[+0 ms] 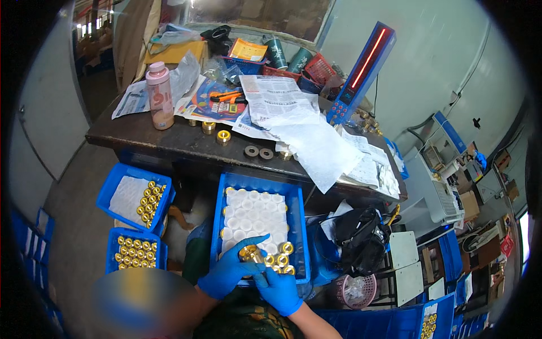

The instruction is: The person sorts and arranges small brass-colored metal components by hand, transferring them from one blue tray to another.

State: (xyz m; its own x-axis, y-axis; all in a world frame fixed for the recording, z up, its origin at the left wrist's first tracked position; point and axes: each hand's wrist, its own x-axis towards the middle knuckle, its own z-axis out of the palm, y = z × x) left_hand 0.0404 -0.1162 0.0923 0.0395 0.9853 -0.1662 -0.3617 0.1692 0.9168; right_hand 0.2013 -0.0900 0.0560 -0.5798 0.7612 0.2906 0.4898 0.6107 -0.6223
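Note:
Blue gloves cover both my hands. My left hand (227,273) has its fingers closed round a brass cylindrical fitting (251,255), above the near part of a blue crate (303,226). Close against it, my right hand (280,290) presses its fingertips to the fitting's lower side. In the crate, white translucent sheeting with a pattern of round bumps (248,209) covers most of the contents. Several bare brass fittings (287,248) show at the near right corner, partly hidden by my hands.
The dark table (152,140) beyond bears a pink bottle (160,96), brass fittings (223,137), two grey rings (258,152), papers (276,101) and a blue upright device (361,73). Blue crates (164,248) stand left; a black bag (361,237) and pink basket (357,291) right.

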